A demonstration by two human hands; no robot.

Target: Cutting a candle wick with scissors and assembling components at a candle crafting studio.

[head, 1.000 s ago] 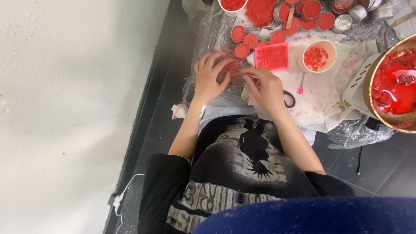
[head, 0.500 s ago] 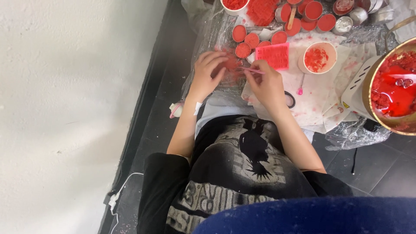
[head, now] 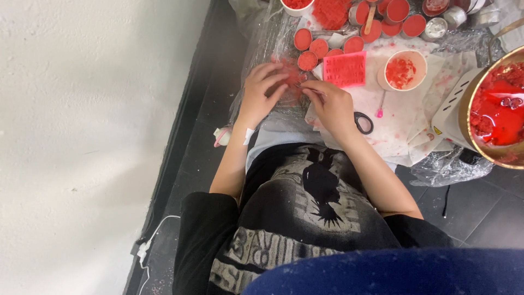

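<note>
My left hand [head: 262, 90] and my right hand [head: 330, 104] meet over a clear plastic bag [head: 289, 82] that holds red material. Fingers of both hands pinch the bag between them. Just beyond my right hand lies a pink silicone mould [head: 345, 69]. Several small round tins of red wax [head: 319, 48] stand past the bag. What is inside the pinch is hidden by my fingers.
A white cup with red bits [head: 403, 70] stands right of the mould. Scissors [head: 363, 122] lie by my right wrist on stained paper [head: 406, 117]. A brass pot of melted red wax [head: 496, 109] sits at the far right. A white wall [head: 87, 136] runs along the left.
Both hands stayed together on the bag, with small finger shifts. The view drifted slightly.
</note>
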